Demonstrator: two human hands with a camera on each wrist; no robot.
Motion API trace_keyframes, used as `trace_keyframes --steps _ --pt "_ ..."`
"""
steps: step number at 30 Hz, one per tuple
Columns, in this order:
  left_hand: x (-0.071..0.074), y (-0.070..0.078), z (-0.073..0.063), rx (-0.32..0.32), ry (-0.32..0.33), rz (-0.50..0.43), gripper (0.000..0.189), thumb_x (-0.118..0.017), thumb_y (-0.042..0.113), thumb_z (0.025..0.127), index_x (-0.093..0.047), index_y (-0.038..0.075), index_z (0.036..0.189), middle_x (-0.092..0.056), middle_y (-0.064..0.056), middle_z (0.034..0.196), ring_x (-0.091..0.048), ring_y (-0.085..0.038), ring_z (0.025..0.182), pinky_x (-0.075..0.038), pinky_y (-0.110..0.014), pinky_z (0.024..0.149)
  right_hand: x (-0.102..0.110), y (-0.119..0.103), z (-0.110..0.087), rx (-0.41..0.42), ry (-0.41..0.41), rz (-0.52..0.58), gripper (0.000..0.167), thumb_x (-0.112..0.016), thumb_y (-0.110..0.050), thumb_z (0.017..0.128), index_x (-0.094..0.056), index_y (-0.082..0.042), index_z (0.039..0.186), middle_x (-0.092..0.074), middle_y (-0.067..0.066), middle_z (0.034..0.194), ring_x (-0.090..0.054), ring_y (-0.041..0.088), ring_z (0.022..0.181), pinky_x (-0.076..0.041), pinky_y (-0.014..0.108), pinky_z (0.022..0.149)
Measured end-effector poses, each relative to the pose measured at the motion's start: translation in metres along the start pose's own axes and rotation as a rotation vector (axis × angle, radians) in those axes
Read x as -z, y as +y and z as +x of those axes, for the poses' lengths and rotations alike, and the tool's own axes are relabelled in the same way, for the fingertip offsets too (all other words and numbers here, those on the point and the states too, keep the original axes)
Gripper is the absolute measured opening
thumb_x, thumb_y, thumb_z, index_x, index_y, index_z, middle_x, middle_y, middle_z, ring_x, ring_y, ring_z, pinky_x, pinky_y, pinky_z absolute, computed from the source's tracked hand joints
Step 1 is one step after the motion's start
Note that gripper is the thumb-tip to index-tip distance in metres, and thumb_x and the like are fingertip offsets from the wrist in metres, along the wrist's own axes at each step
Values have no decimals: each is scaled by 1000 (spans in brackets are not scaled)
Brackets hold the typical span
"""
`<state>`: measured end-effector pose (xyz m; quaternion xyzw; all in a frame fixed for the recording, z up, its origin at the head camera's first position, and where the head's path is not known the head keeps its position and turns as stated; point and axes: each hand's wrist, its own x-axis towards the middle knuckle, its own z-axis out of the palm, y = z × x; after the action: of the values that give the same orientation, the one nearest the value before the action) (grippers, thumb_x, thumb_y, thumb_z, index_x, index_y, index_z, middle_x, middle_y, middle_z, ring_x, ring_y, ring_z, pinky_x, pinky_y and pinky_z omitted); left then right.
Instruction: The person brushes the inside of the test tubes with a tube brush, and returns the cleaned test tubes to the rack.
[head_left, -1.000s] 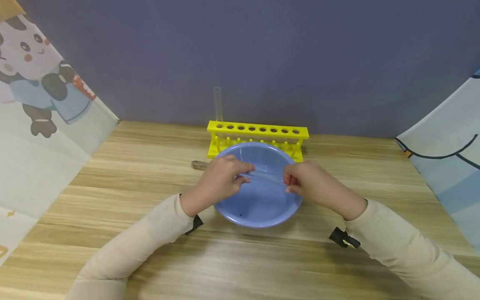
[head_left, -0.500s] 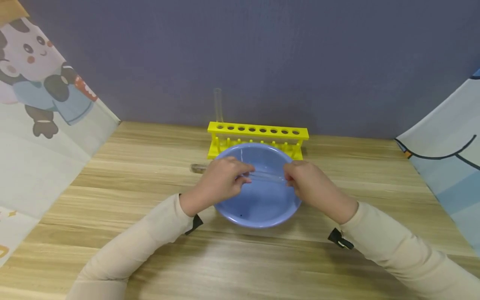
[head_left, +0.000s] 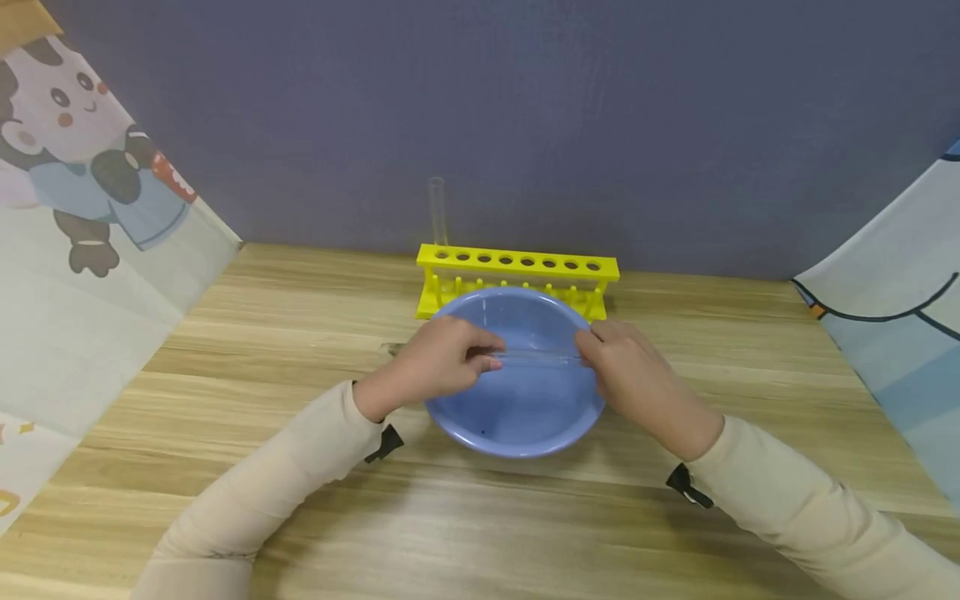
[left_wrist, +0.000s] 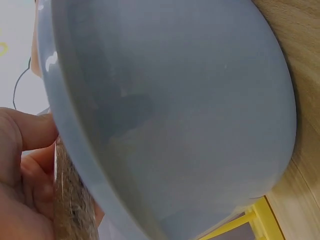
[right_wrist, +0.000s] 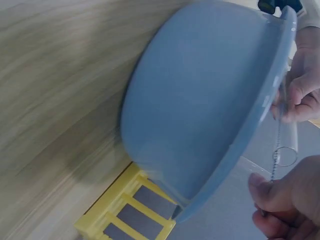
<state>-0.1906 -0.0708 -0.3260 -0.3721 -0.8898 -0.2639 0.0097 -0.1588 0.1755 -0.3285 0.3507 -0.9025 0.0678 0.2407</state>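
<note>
My left hand (head_left: 450, 357) grips a clear glass test tube (head_left: 536, 357), held almost level over the blue basin (head_left: 517, 429). Dark bristles of a test tube brush (left_wrist: 75, 195) show through the glass beside the left palm in the left wrist view. My right hand (head_left: 633, 379) pinches the brush's thin twisted wire handle (right_wrist: 274, 170), which comes out of the tube's round mouth in the right wrist view. The closed end of the tube sticks out to the left, past the left hand and largely hidden behind it.
Behind the basin stands a yellow test tube rack (head_left: 517, 260) with one upright test tube (head_left: 438, 212) in its leftmost hole. The wooden table (head_left: 480, 533) runs back to a dark wall (head_left: 525, 117). Patterned cloths hang at both sides.
My right hand has turned over and shifted slightly right while keeping the wire. The tube's left end has dipped slightly toward me and shows less; the basin and rack have stayed put.
</note>
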Motion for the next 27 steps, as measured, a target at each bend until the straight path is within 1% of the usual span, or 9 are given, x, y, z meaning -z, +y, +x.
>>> trace_keyframes --steps 4,8,11,14,16,18,21,23,27 --pt "1 -3 1 22 -34 -51 17 -66 13 88 -73 5 102 -72 0 86 -51 -3 55 -43 -19 55 -1 1 -5 21 45 -31 33 -70 20 62 -50 -4 73 -47 6 66 -44 23 62 -42 37 62" --pt "5 -6 4 51 -79 -133 14 -64 11 89 -74 4 97 -71 -1 80 -50 -5 57 -42 -20 57 -2 2 -8 41 92 -52 36 -69 23 56 -51 -2 74 -44 6 66 -42 24 62 -38 35 59" --pt "8 -8 5 79 -118 -188 14 -62 11 90 -74 4 92 -70 -3 75 -49 -6 60 -39 -20 57 -2 4 -11 50 108 -71 38 -68 24 53 -51 -1 75 -44 7 67 -42 25 63 -36 35 59" --pt "11 -8 7 117 -157 -238 15 -61 12 91 -74 4 91 -70 -4 75 -48 -8 59 -37 -21 55 -2 5 -14 59 119 -92 38 -68 23 53 -49 0 77 -43 9 68 -42 27 64 -35 35 59" --pt "12 -9 8 145 -179 -267 16 -61 13 91 -74 4 93 -69 -6 75 -50 -9 60 -39 -21 56 -2 6 -16 67 129 -105 39 -70 21 52 -49 1 77 -43 10 69 -42 27 64 -35 35 59" --pt "13 -9 8 172 -193 -293 16 -61 13 91 -74 3 94 -68 -4 74 -52 -10 60 -42 -22 56 -2 7 -18 75 141 -121 40 -72 20 51 -48 1 77 -42 11 69 -42 27 64 -35 35 58" --pt "15 -8 9 201 -210 -317 17 -61 14 91 -73 2 94 -67 -2 72 -56 -11 61 -45 -23 57 -2 8 -19 87 158 -132 40 -73 20 51 -48 2 76 -41 11 68 -40 26 62 -34 34 56" --pt "15 -7 8 218 -219 -330 17 -62 15 91 -73 2 95 -66 0 71 -55 -11 60 -43 -23 55 -2 8 -20 90 168 -129 36 -70 21 52 -48 2 75 -40 10 66 -39 26 61 -33 33 55" --pt "17 -6 8 238 -234 -333 18 -62 17 91 -73 4 96 -66 -1 71 -54 -13 60 -40 -22 52 -1 10 -22 86 183 -116 30 -63 23 56 -50 4 74 -41 11 65 -39 26 59 -33 34 54"
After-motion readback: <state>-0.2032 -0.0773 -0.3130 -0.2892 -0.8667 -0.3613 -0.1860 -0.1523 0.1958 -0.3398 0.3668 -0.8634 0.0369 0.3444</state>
